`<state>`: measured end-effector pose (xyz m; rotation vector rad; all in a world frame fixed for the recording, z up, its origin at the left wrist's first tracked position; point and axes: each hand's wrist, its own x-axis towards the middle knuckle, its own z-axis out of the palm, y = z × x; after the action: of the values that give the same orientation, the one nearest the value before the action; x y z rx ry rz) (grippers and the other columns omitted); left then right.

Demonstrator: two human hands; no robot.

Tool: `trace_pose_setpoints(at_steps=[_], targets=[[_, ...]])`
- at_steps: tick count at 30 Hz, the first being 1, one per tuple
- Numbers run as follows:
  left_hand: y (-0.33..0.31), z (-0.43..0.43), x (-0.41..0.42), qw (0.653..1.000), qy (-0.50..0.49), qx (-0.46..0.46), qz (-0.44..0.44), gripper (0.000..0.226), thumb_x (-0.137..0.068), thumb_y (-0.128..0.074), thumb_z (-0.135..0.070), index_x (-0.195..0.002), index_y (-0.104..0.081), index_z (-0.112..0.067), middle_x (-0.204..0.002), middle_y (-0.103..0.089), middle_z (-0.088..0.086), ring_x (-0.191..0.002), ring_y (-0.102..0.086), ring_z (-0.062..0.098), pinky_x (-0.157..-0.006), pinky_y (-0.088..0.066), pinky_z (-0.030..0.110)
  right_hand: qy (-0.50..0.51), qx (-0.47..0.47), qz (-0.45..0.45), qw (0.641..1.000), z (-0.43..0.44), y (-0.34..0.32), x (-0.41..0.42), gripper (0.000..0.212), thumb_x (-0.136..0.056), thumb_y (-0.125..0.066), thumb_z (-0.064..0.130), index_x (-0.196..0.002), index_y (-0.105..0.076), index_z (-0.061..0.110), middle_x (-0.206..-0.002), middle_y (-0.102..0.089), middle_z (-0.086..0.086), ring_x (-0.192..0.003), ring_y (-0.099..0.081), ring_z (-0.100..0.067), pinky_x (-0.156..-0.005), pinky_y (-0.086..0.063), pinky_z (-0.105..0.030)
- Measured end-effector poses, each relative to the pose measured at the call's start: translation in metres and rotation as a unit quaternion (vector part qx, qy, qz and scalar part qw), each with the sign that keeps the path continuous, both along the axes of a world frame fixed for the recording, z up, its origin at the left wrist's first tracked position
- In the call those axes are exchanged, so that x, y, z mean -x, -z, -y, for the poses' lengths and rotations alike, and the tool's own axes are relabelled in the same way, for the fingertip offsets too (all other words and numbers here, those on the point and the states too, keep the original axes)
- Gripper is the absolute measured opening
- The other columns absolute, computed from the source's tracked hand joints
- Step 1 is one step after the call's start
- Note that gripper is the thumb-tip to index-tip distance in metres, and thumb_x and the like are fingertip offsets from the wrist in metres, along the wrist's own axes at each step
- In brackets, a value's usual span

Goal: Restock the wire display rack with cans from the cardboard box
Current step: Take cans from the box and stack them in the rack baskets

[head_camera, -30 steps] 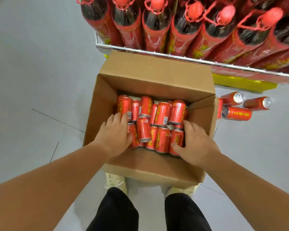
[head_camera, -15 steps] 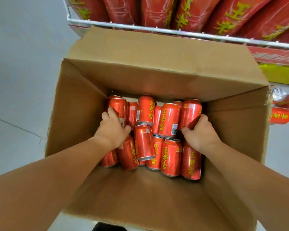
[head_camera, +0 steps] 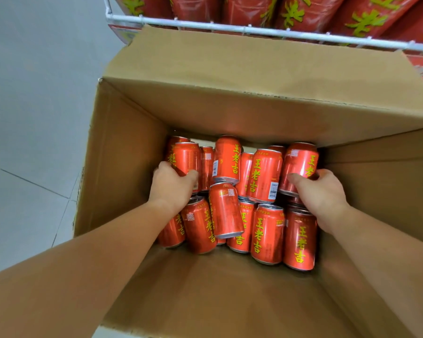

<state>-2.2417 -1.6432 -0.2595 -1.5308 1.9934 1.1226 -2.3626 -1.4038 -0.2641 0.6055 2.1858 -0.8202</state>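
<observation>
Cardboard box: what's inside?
The cardboard box holds a jumbled pile of red cans. The left hand grips one, the right hand another. Cans under the top ones and the box bottom are covered.

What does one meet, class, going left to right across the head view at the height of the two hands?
Grey tiled floor → brown cardboard box's left wall → left hand gripping a red metal can → right hand gripping a second red metal can → box's right wall.

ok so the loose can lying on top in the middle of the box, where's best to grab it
The middle can: probably grip round its curved wall from above, thumb and fingers across its width. It lies on its side atop the other cans, wall exposed.
</observation>
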Motion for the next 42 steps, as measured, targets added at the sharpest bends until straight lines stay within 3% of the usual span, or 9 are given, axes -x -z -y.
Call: trace_pose_setpoints(at_steps=[5, 10, 14, 19, 22, 25, 28, 38, 42], targets=[[-0.006, 0.0, 0.002, 1.0, -0.003, -0.005, 0.0, 0.07, -0.083, -0.081, -0.035, -0.135, -0.039, -0.013, -0.129, -0.057, 0.008, -0.114, -0.061, 0.026, -0.089, -0.05, 0.039, 0.046, 0.02, 0.006, 0.999, 0.0, 0.001, 0.006, 0.03, -0.074, -0.087, 0.023, -0.087, -0.061, 0.018, -0.091, -0.068, -0.007, -0.081, -0.067, -0.025, -0.077, -0.054, -0.038], [-0.009, 0.005, 0.009, 0.999, -0.004, -0.036, 0.033, 0.052, -0.074, -0.087, -0.039, -0.113, -0.061, -0.018, -0.109, -0.068, 0.005, -0.093, -0.066, 0.021, -0.082, -0.053, 0.037, 0.034, 0.023, 0.041, 0.998, 0.0, -0.005, 0.004, 0.05, -0.069, -0.09, 0.024, -0.11, -0.064, 0.011, -0.097, -0.068, -0.008, -0.082, -0.067, -0.024, -0.075, -0.055, -0.038], [-0.039, -0.001, 0.007, 0.999, 0.038, -0.023, -0.001, 0.061, -0.069, -0.09, -0.042, -0.118, -0.062, -0.02, -0.108, -0.068, 0.002, -0.094, -0.068, 0.019, -0.088, -0.057, 0.04, -0.006, 0.031, 0.022, 0.999, -0.002, -0.038, -0.008, 0.053, -0.071, -0.089, 0.026, -0.114, -0.06, 0.016, -0.099, -0.067, -0.004, -0.085, -0.066, -0.02, -0.071, -0.053, -0.034], [-0.106, -0.013, 0.009, 0.997, 0.066, -0.03, -0.026, 0.06, -0.065, -0.091, -0.045, -0.114, -0.064, -0.021, -0.1, -0.069, -0.002, -0.091, -0.068, 0.016, -0.083, -0.058, 0.037, -0.059, 0.033, -0.023, 0.997, 0.006, -0.106, -0.021, 0.06, -0.064, -0.089, 0.028, -0.109, -0.05, 0.016, -0.108, -0.061, -0.005, -0.096, -0.063, -0.023, -0.086, -0.055, -0.041], [-0.157, -0.023, 0.009, 0.997, 0.073, -0.019, -0.032, 0.066, -0.06, -0.09, -0.05, -0.11, -0.061, -0.017, -0.098, -0.067, -0.002, -0.089, -0.068, 0.016, -0.075, -0.057, 0.035, -0.065, 0.053, -0.031, 0.996, 0.014, -0.159, -0.027, 0.065, -0.064, -0.088, 0.03, -0.112, -0.045, 0.019, -0.108, -0.058, -0.003, -0.095, -0.062, -0.02, -0.086, -0.054, -0.04], [-0.219, -0.034, 0.008, 0.996, 0.067, -0.026, -0.05, 0.07, -0.066, -0.091, -0.041, -0.114, -0.045, -0.017, -0.101, -0.058, -0.004, -0.086, -0.06, 0.01, -0.065, -0.047, 0.026, -0.076, 0.083, -0.035, 0.993, 0.018, -0.223, -0.03, 0.06, -0.069, -0.086, 0.027, -0.112, -0.045, 0.02, -0.093, -0.055, 0.009, -0.078, -0.055, -0.004, -0.073, -0.046, -0.03], [-0.289, -0.042, 0.01, 0.994, 0.076, -0.034, -0.076, 0.069, -0.069, -0.09, -0.038, -0.115, -0.042, -0.019, -0.098, -0.055, -0.007, -0.08, -0.055, 0.002, -0.057, -0.04, 0.019, -0.073, 0.107, -0.062, 0.99, 0.02, -0.292, -0.03, 0.062, -0.069, -0.086, 0.028, -0.115, -0.046, 0.022, -0.095, -0.057, 0.012, -0.083, -0.059, -0.006, -0.075, -0.047, -0.03], [-0.56, -0.041, 0.043, 0.98, 0.077, 0.023, -0.18, 0.059, -0.07, -0.088, -0.033, -0.105, -0.045, -0.015, -0.092, -0.059, -0.001, -0.076, -0.058, 0.006, -0.055, -0.04, 0.025, -0.052, 0.138, -0.177, 0.973, 0.006, -0.557, -0.007, 0.049, -0.069, -0.083, 0.022, -0.111, -0.057, 0.022, -0.088, -0.068, 0.005, -0.077, -0.065, -0.012, -0.069, -0.052, -0.03], [-0.653, -0.055, 0.064, 0.972, 0.08, 0.035, -0.216, 0.058, -0.058, -0.088, -0.04, -0.099, -0.059, -0.012, -0.083, -0.07, 0.004, -0.067, -0.068, 0.012, -0.058, -0.056, 0.034, -0.049, 0.152, -0.219, 0.963, -0.004, -0.648, 0.003, 0.053, -0.068, -0.084, 0.022, -0.111, -0.053, 0.022, -0.093, -0.068, 0.002, -0.079, -0.066, -0.015, -0.075, -0.054, -0.035]])
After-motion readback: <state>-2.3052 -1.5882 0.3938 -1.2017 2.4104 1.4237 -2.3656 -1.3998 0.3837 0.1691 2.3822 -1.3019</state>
